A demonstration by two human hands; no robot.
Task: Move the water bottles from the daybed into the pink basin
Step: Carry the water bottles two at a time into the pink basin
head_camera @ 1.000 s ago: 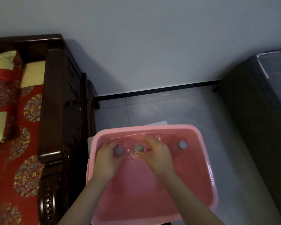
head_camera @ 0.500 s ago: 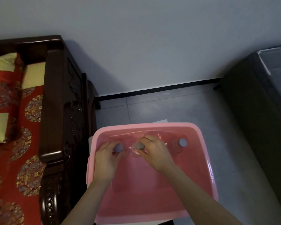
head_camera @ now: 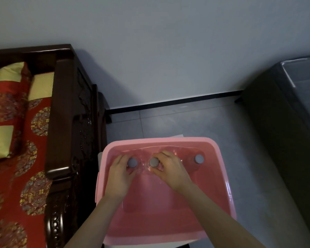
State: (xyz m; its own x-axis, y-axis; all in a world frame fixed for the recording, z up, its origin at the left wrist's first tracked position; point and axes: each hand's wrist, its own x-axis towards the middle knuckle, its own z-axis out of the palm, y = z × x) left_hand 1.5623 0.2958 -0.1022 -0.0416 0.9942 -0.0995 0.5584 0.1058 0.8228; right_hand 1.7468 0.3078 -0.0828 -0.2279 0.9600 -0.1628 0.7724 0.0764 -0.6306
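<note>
My left hand curls round the left bottle and my right hand round the middle bottle, both seemingly upright at the far wall of the pink basin. The right bottle stands apart to their right, untouched

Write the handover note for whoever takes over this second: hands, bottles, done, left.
Left hand: grip around the left bottle, upright in the pink basin.
Right hand: grip around the middle bottle, upright beside it.
Third bottle stands free at the basin's far right.
Done: three bottles in the basin, along its far wall.
Left: release both. The visible part of the daybed shows no bottles, so check the rest.
</note>
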